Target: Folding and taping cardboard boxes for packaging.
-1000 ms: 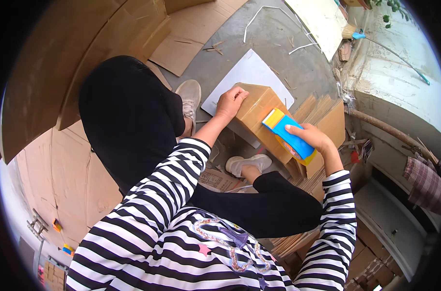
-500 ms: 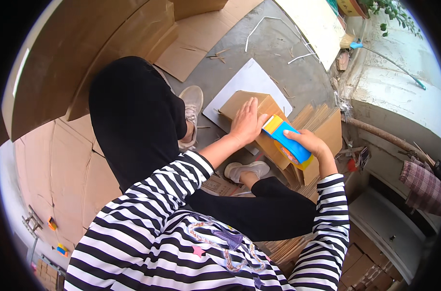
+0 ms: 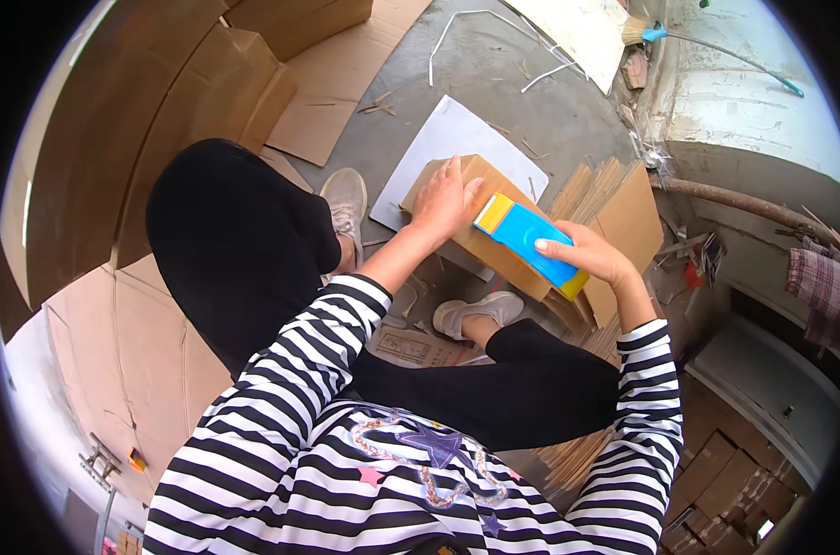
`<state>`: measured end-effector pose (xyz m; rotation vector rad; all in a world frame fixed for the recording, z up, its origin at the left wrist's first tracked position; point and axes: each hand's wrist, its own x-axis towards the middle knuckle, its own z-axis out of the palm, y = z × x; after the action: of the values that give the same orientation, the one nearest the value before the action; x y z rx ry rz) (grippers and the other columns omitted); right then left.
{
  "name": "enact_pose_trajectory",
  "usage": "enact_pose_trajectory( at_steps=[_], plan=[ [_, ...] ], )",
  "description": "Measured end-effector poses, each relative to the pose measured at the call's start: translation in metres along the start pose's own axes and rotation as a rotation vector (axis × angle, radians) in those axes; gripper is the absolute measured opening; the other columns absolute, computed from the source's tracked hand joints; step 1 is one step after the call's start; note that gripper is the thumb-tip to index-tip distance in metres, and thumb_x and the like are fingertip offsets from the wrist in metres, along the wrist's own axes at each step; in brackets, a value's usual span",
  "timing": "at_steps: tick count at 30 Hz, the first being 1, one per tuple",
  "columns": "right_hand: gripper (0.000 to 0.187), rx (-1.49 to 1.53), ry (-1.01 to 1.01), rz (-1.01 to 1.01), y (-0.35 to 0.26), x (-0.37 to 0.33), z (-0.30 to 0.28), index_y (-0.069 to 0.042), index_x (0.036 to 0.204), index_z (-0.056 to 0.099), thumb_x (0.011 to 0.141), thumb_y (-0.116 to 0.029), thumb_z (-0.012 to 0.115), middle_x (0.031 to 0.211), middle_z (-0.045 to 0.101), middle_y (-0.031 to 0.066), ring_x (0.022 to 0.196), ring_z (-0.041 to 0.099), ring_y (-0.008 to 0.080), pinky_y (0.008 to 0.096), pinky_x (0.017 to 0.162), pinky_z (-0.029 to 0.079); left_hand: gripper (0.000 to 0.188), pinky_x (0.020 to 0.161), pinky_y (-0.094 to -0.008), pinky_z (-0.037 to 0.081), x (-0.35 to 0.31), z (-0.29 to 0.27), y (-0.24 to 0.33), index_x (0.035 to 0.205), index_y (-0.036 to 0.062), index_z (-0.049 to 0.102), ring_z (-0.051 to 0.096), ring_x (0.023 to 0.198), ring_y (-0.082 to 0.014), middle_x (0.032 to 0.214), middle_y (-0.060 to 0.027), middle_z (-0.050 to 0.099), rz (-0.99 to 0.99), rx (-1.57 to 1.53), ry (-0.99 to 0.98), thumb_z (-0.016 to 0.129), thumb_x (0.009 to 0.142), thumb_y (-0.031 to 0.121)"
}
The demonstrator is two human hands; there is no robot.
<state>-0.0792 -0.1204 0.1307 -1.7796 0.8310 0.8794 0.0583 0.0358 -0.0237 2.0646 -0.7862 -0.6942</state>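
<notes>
A small cardboard box [image 3: 483, 172] lies on a white board [image 3: 409, 174] on the floor in front of me. My left hand [image 3: 443, 200] rests on the box with its fingers stretched out, the thumb near the front end of a tape dispenser. That blue and yellow tape dispenser [image 3: 523, 239] is in my right hand [image 3: 588, 253], thumb across its blue side and the other fingers hidden beneath. Its yellow front end lies over the box, close to my left thumb. The tape roll is hidden from this angle.
Flattened cardboard sheets [image 3: 634, 211] stand bundled right of the box. Large cardboard panels [image 3: 193, 120] rise at the left. My shoes [image 3: 480, 313] flank the work area. A white strap [image 3: 457, 18] and cardboard scraps lie on the floor; a wooden pole [image 3: 734, 196] runs along the right wall.
The whole view has shifted somewhat. The tape dispenser has turned so its blue side faces up and the tape roll no longer shows. My left hand stays on the box.
</notes>
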Motion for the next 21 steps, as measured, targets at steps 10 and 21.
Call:
enact_pose_trajectory(
  at_steps=[10, 21],
  plan=[
    [0.052, 0.783, 0.074, -0.001, -0.014, 0.019, 0.028, 0.003, 0.105, 0.056, 0.082, -0.044, 0.059, 0.088, 0.063, 0.0114, 0.072, 0.062, 0.0163, 0.0283, 0.07, 0.051, 0.046, 0.083, -0.0421, 0.044, 0.086, -0.037, 0.021, 0.122, 0.0072, 0.046, 0.055, 0.103, -0.0322, 0.112, -0.0173, 0.057, 0.384, 0.372, -0.369, 0.041, 0.091, 0.041],
    [0.057, 0.851, -0.014, 0.052, -0.027, 0.016, 0.04, 0.005, 0.111, 0.05, 0.082, -0.045, 0.057, 0.089, 0.061, 0.0153, 0.073, 0.062, 0.0202, 0.0314, 0.066, 0.053, 0.045, 0.074, -0.0436, 0.047, 0.075, -0.033, 0.027, 0.103, 0.0075, 0.05, 0.06, 0.09, -0.0328, 0.095, -0.015, 0.063, 0.312, 0.429, -0.314, 0.039, 0.089, 0.049]
  ],
)
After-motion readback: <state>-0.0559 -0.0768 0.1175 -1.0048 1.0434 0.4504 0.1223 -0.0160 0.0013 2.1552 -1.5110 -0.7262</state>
